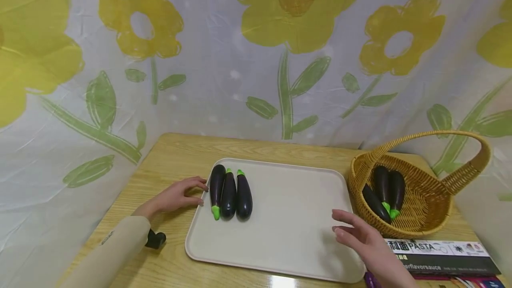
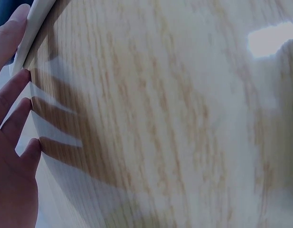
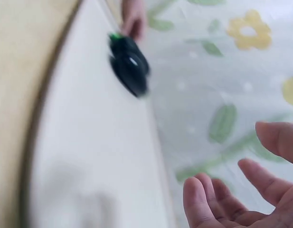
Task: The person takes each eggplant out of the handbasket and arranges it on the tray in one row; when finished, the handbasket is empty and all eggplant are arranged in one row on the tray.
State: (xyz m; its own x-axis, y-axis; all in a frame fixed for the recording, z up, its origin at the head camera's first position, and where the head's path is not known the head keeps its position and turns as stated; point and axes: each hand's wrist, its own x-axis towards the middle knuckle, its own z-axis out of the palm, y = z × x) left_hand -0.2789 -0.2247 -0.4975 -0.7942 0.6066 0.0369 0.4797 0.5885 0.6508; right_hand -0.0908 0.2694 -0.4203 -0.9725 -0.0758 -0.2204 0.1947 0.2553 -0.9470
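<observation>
A white tray (image 1: 296, 217) carries three dark eggplants side by side near its left rim: the leftmost eggplant (image 1: 217, 186) has its green stem toward me, while the middle eggplant (image 1: 229, 197) and the right eggplant (image 1: 243, 197) point theirs away. My left hand (image 1: 182, 195) is at the tray's left rim, fingers loosely bent and thumb apart, holding nothing. Over the tray's right side hovers my right hand (image 1: 362, 237), relaxed with a gap between thumb and fingers; in the right wrist view that right hand (image 3: 250, 199) holds nothing.
A wicker basket (image 1: 430, 203) with a tall handle stands right of the tray, holding three eggplants (image 1: 396, 190). In front of it lies a pasta box (image 1: 444, 257). A black object (image 1: 156, 239) sits below my left wrist. A flowered curtain (image 1: 208, 79) hangs behind the wooden table (image 1: 176, 150).
</observation>
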